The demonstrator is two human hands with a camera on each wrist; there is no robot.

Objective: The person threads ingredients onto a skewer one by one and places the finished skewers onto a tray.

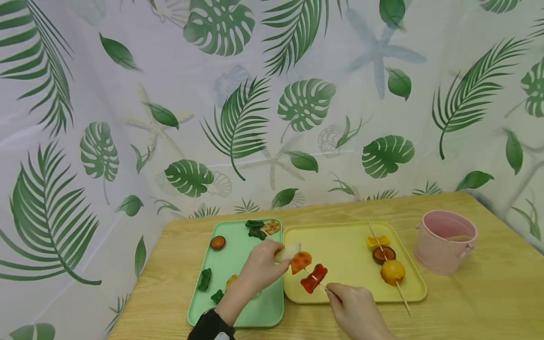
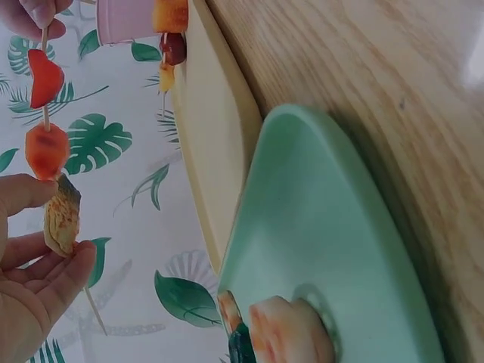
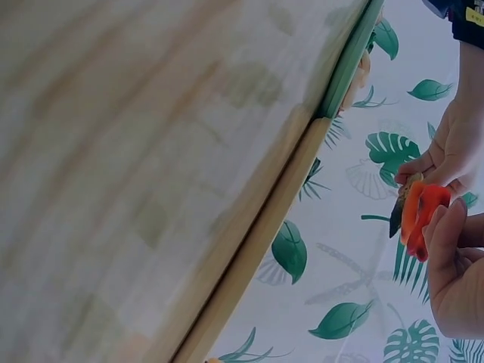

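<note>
My right hand [image 1: 359,309] grips the lower end of a thin wooden skewer [image 1: 323,286] above the front edge of the yellow tray. Threaded on it are a red bow-shaped toy food piece [image 1: 314,278] and an orange piece [image 1: 301,262]. Beyond them, my left hand [image 1: 260,265] pinches a pale piece [image 1: 289,252] between thumb and fingers. The left wrist view shows this pale piece [image 2: 62,217] browned, with a dark edge, right against the orange piece [image 2: 47,151]. The bare skewer tip [image 2: 95,311] sticks out past the left fingers.
A green tray [image 1: 265,316] at left holds several toy food pieces, among them a brown disc [image 1: 218,242] and a green piece [image 1: 205,279]. On the yellow tray [image 1: 340,236] lies a loaded skewer [image 1: 403,297], overhanging the front rim. A pink bucket [image 1: 439,255] stands at right.
</note>
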